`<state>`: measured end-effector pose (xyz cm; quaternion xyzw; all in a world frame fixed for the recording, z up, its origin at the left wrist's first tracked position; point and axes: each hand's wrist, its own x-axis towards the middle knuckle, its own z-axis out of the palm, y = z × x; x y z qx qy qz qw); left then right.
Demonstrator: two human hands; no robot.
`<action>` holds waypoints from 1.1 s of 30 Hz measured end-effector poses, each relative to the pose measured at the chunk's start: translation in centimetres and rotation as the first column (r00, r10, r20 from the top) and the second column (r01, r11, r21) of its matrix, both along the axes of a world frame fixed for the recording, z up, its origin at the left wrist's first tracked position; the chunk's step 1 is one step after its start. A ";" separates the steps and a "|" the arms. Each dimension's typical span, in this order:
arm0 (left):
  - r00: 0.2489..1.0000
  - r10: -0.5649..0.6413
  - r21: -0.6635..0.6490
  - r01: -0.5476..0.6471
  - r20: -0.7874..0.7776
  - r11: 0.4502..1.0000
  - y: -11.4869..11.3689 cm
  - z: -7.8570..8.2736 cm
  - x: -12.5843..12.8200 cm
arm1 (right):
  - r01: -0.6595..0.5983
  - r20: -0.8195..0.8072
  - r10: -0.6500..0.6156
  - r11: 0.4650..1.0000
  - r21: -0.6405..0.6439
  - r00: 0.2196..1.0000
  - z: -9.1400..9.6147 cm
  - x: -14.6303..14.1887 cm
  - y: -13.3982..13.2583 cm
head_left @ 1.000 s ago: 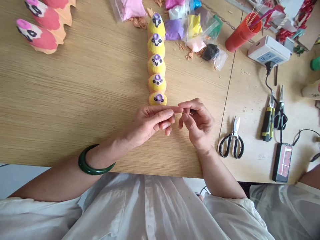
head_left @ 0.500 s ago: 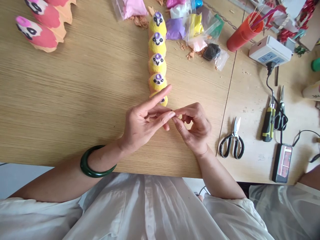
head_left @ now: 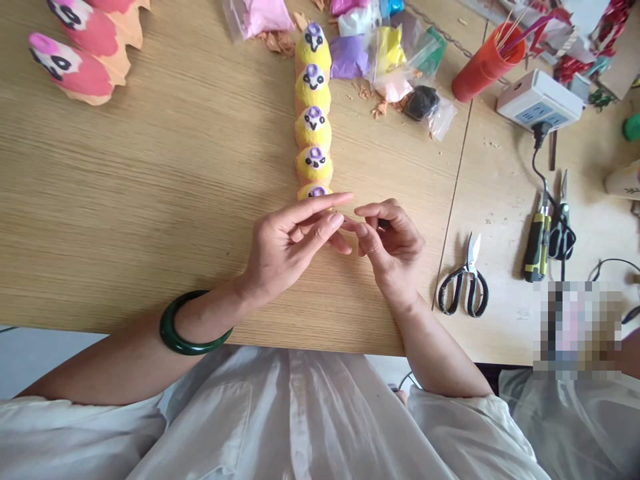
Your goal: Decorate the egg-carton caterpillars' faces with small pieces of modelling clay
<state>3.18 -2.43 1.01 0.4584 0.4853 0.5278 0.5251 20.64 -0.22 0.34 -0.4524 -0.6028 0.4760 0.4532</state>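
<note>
My left hand is over the table with its fingers stretched out. Its thumb lies close along the middle finger, and any tiny bit between them is too small to make out. Opposite it, my right hand has curled fingers around a small lump of black clay. My right thumb tip meets a left fingertip; the right index finger is raised apart from it. Just beyond the left hand stands a row of yellow clay-covered bumps with white faces, black eyes and purple tops. The nearest bump is partly hidden by my left fingers.
Pink bumpy pieces are at the far left. Bags of coloured clay and black clay lie at the back. To the right are scissors, a red cup of sticks, a power strip and a cutter.
My fingertips have come partly apart: the right index finger has lifted off the left hand, showing the black lump. The left index finger has lowered slightly.
</note>
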 end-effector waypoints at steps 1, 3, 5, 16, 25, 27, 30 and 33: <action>1.000 -0.006 -0.001 0.006 -0.004 1.000 0.1 0.0 0.0 | -0.019 0.024 0.018 0.999 0.032 1.000 0.0 0.0 0.0; 1.000 0.001 -0.003 -0.001 -0.017 1.000 0.1 0.0 0.0 | -0.056 0.078 0.049 0.994 0.096 0.996 0.1 0.1 0.0; 1.000 0.013 0.005 -0.013 -0.028 1.000 0.1 0.0 0.1 | -0.080 0.101 0.064 0.985 0.156 0.993 0.2 0.1 0.0; 0.999 -0.029 0.103 0.025 0.040 0.994 0.3 -0.2 0.0 | 0.023 -0.122 -0.037 0.993 -0.112 0.992 -0.4 -0.3 0.1; 0.985 0.054 0.267 -0.008 -0.166 0.964 0.4 -1.1 -0.2 | -0.067 -0.241 0.008 0.969 -0.238 0.971 -0.8 -0.7 0.5; 0.969 0.100 0.285 -0.032 -0.226 0.958 0.3 -1.2 -0.3 | -0.092 -0.248 0.032 0.968 -0.235 0.968 -0.9 -0.7 0.4; 0.953 0.133 0.298 -0.048 -0.271 0.953 0.3 -1.2 -0.4 | -0.108 -0.249 0.051 0.969 -0.222 0.967 -1.0 -0.6 0.4; 0.954 0.141 0.307 -0.055 -0.265 0.950 0.4 -1.2 -0.4 | -0.073 -0.194 0.032 0.976 -0.204 0.981 -0.7 -0.6 0.3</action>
